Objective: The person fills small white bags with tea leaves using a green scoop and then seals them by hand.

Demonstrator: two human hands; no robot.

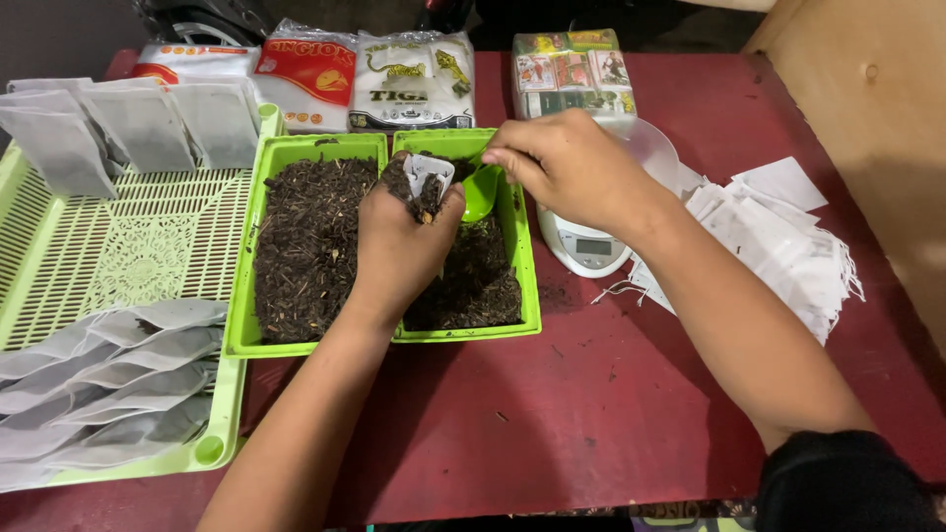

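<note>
My left hand (399, 241) holds a small white paper bag (428, 175) upright with its mouth open, over a green two-compartment tray (236, 335) filled with dark dried leaf material (310, 241). Some of that material clings to my left fingers. My right hand (562, 163) grips a green plastic scoop (480, 192), its bowl tilted right beside the bag's mouth.
A light green slatted tray (128, 251) at left carries filled white bags, several at its far end (138, 123) and several at its near end (108, 379). A small white scale (586, 246) sits right of the green tray. Empty bags (778, 236) lie piled at right. Packets (414, 79) line the table's far edge.
</note>
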